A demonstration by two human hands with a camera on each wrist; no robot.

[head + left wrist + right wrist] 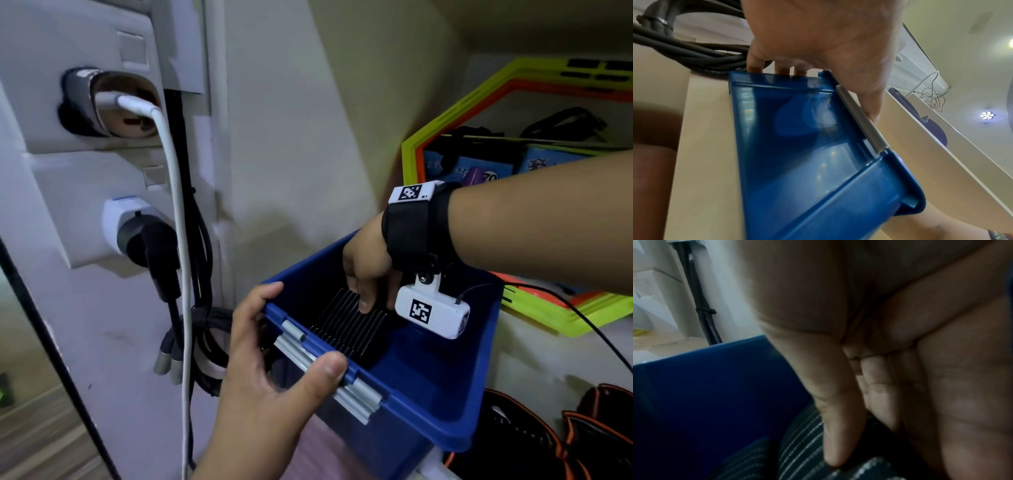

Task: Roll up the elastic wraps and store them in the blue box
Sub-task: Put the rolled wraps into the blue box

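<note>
Nearest me, my left hand (274,356) grips the near rim of the blue box (455,383), thumb on top beside the grey latch (329,368) and fingers curled over the corner; the left wrist view shows those fingers hooked behind the wall, so I judge this hand is only steadying the box. Just beyond, my right hand (368,270) reaches down inside the box with its fingers straight, pointing downward, tips pressed onto a rolled elastic wrap (349,329), black with thin pale stripes, which lies on the floor of the box; in the right wrist view one fingertip (835,451) touches the striped fabric and I see no curl around it, so I read this as pushing the roll into place, not holding it. I judge that at least this one wrap is rolled and stored; whether others lie beneath it I cannot tell. To the right, at the frame's lower edge outside the box, black pieces with orange trim (534,442) lie in a heap; if those are wraps, they are left to roll. Farther off, a shelf holds yellow and orange frames (445,123)
</note>
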